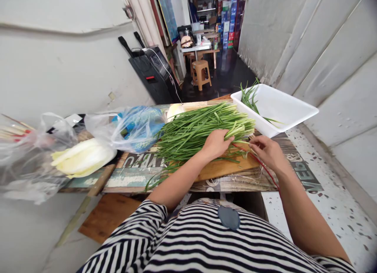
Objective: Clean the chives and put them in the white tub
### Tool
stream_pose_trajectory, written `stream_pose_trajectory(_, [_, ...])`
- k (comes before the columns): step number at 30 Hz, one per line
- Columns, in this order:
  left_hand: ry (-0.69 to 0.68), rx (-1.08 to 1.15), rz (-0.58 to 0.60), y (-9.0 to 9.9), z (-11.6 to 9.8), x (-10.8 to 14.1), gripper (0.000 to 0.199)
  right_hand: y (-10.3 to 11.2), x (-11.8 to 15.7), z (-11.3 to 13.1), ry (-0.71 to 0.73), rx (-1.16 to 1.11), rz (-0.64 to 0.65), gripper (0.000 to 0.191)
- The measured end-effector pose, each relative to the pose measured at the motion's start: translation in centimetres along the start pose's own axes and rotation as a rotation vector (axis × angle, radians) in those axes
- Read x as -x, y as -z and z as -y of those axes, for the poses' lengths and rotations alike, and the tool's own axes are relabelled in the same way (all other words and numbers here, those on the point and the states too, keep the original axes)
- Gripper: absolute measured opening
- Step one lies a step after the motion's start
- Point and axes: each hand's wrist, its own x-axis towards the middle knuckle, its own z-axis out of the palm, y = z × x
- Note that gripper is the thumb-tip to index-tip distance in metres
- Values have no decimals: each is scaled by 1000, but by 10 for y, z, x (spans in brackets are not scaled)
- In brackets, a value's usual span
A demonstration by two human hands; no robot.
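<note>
A big heap of garlic chives (pixel 188 133) lies on a wooden cutting board (pixel 225 169), green leaves to the left and pale stalk ends to the right. My left hand (pixel 216 144) is closed around some stalks at the near side of the heap. Just right of it, my right hand (pixel 268 150) pinches at the pale stalk ends; its fingertips partly hide what they hold. A red string (pixel 266 169) runs from under the stalks, past my right hand, to the table's front edge. Behind it stands a white plastic tub (pixel 282 108) with a few chives (pixel 250 98) inside.
On the left of the table (pixel 135 173) lie a napa cabbage (pixel 85 157), clear plastic bags (pixel 32 159) and a blue bundle in plastic (pixel 141 127). A pale round item (pixel 174 111) sits behind the chives. Beyond are a black speaker-like case (pixel 153 72) and a brown stool (pixel 202 73).
</note>
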Motion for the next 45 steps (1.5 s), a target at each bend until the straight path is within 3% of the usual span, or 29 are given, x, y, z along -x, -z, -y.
stream_pose_trajectory(5, [-28, 35, 138, -6, -1, 1, 22, 6, 18, 25, -208, -491, -1, 26])
stream_pose_trajectory(10, [-30, 104, 185, -9, -2, 1, 21, -15, 19, 34, -331, -878, -47, 28])
stream_pose_trajectory(15, [-31, 176, 188, -9, -1, 1, 18, -33, 15, 43, -399, -1017, -91, 26])
stream_pose_trajectory(17, [-31, 171, 182, -7, 1, 2, 19, -27, 12, 41, -449, -1051, -128, 28])
stream_pose_trajectory(20, [-1, 150, 155, -2, 6, 2, 21, -7, 6, 30, -509, -1117, -293, 33])
stream_pose_trajectory(22, [28, 200, 141, -1, 9, 1, 22, 2, 5, 24, -521, -1079, -350, 32])
stream_pose_trajectory(24, [39, 280, 143, -2, 11, 1, 22, 0, 6, 23, -531, -983, -225, 31])
stream_pose_trajectory(27, [14, 328, 165, -7, 11, 0, 22, -20, 10, 32, -487, -913, -4, 33])
stream_pose_trajectory(31, [8, 327, 197, -10, 11, 0, 21, -40, 11, 46, -414, -907, -36, 30])
stream_pose_trajectory(35, [40, 221, 214, -6, 9, -1, 24, -32, 8, 47, -388, -765, 17, 35])
stream_pose_trajectory(38, [45, 58, 162, -1, 6, -2, 24, -25, 6, 36, -410, -681, -9, 38])
stream_pose_trajectory(42, [56, 99, 150, 7, 5, -3, 21, -25, 7, 11, -476, -557, -119, 37])
stream_pose_trajectory(45, [64, 128, 151, 10, 6, -3, 23, -23, 10, 3, -402, -293, -47, 33])
